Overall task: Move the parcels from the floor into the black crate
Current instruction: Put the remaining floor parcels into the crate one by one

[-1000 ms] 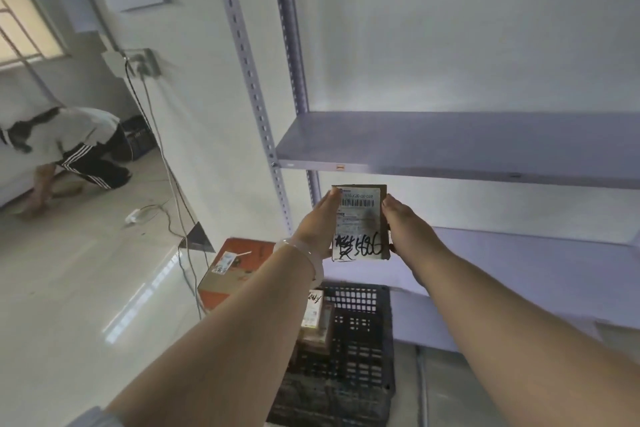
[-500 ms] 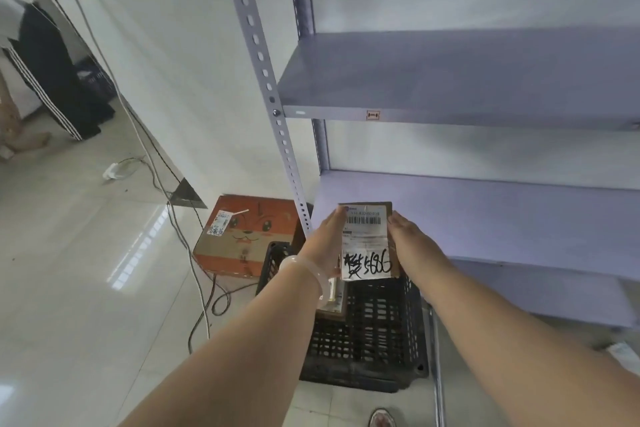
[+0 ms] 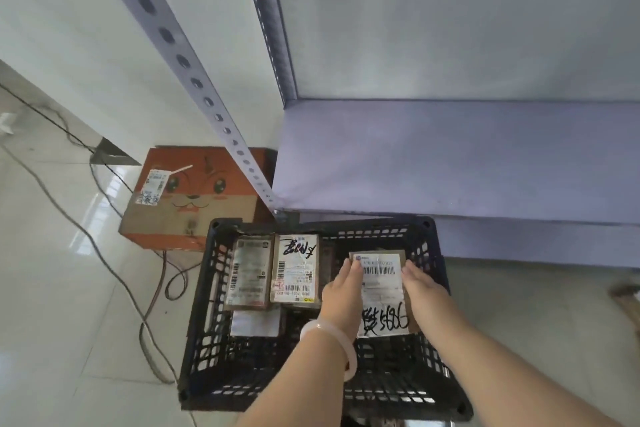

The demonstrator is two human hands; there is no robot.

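A small brown parcel with a white barcode label and black handwriting is held over the right half of the black crate. My left hand grips its left edge and my right hand grips its right edge. Two brown labelled parcels lie side by side in the crate's far left part. A white packet lies in front of them. Whether the held parcel touches the crate floor is hidden.
An orange cardboard box with a cartoon face stands on the floor left of the crate. Grey cables trail across the glossy tiles. A purple metal shelf with a perforated upright rises just behind the crate.
Both hands have lowered the parcel from shelf height down over the crate. My view has tilted down, and the person at the far left is out of sight.
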